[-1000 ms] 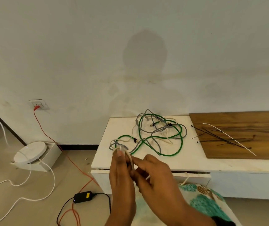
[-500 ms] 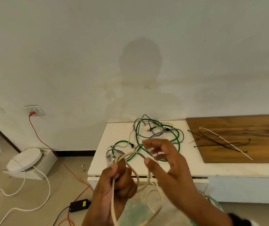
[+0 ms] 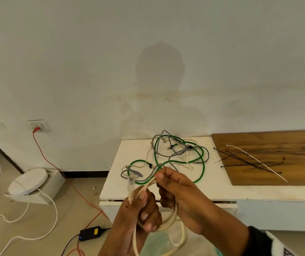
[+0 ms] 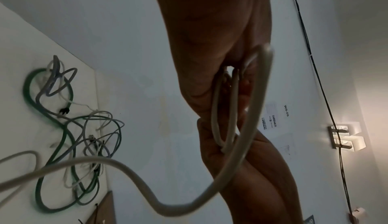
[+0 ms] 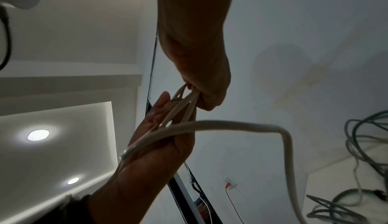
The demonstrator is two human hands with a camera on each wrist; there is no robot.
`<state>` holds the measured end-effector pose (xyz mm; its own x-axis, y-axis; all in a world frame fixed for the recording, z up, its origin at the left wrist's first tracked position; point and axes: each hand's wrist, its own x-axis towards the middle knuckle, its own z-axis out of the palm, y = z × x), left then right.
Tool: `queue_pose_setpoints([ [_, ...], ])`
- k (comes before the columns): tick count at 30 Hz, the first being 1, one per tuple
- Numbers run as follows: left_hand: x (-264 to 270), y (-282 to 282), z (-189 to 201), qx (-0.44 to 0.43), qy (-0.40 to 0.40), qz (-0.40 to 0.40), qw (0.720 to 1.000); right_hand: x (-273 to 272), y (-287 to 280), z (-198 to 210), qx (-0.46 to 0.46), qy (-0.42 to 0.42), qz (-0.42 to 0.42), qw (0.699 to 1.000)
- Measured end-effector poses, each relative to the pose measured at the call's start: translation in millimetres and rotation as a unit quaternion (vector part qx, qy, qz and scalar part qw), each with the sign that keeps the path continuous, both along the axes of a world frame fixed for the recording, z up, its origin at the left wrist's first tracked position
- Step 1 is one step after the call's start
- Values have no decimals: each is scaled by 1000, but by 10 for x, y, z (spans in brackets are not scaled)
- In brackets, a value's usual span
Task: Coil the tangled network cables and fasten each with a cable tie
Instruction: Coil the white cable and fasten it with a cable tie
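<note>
A cream network cable (image 3: pixel 173 217) hangs in loops in front of the white table (image 3: pixel 111 191). My left hand (image 3: pixel 142 211) grips the gathered loops, and the cable's clear plug (image 3: pixel 130 184) sticks up above its thumb. My right hand (image 3: pixel 173 189) pinches a strand of the same cable right beside the left hand. The wrist views show the loops (image 4: pixel 220 111) running between both hands (image 5: pixel 180 108). A tangle of green and grey cables (image 3: pixel 175 156) lies on the table. Several black cable ties (image 3: pixel 244 161) and one white tie (image 3: pixel 258 161) lie on a wooden board (image 3: pixel 286 145).
A wall socket (image 3: pixel 39 125) feeds a red wire down to the floor at the left. A round white device (image 3: pixel 28 182) sits on a box there, with white cable trailing. A black power adapter (image 3: pixel 90 232) lies on the floor near my left forearm.
Half a second ago my right hand was raised and open beside a wide loop. It has now come back to the left hand and pinches the cable, adding a loop to the bundle.
</note>
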<state>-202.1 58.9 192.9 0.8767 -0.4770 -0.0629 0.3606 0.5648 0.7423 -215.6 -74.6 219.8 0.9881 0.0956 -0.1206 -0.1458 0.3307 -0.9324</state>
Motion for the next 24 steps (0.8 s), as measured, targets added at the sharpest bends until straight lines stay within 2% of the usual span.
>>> queue_pose_setpoints([
  [3, -14, -13, -12, -9, -6, -9, 1000, 37, 26, -17, -17, 3, -23, 1000],
  [5, -12, -17, -1, -35, -14, -29, 999, 56, 55, -47, -66, -51, -55, 995],
  [8, 47, 10, 9, -62, -6, -66, 996, 101, 91, -121, -196, -175, -137, 955],
  [10, 94, 28, 19, -106, 4, -108, 988, 122, 101, -149, -234, -223, -175, 930],
  [12, 110, 31, 32, -105, 20, -108, 988, 141, 114, -174, -263, -245, -192, 913],
  [17, 94, -22, 62, -60, 45, -87, 993, 223, 134, -232, -301, -257, -196, 897],
  [21, 157, 52, 45, -104, 58, -153, 981, 291, 62, -243, -313, -308, -138, 888],
  [23, 163, 55, 78, -114, 54, -153, 980, 333, 36, -243, -310, -340, -127, 878],
  [24, 159, 39, 83, -108, 55, -141, 983, 348, 30, -237, -299, -341, -120, 883],
])
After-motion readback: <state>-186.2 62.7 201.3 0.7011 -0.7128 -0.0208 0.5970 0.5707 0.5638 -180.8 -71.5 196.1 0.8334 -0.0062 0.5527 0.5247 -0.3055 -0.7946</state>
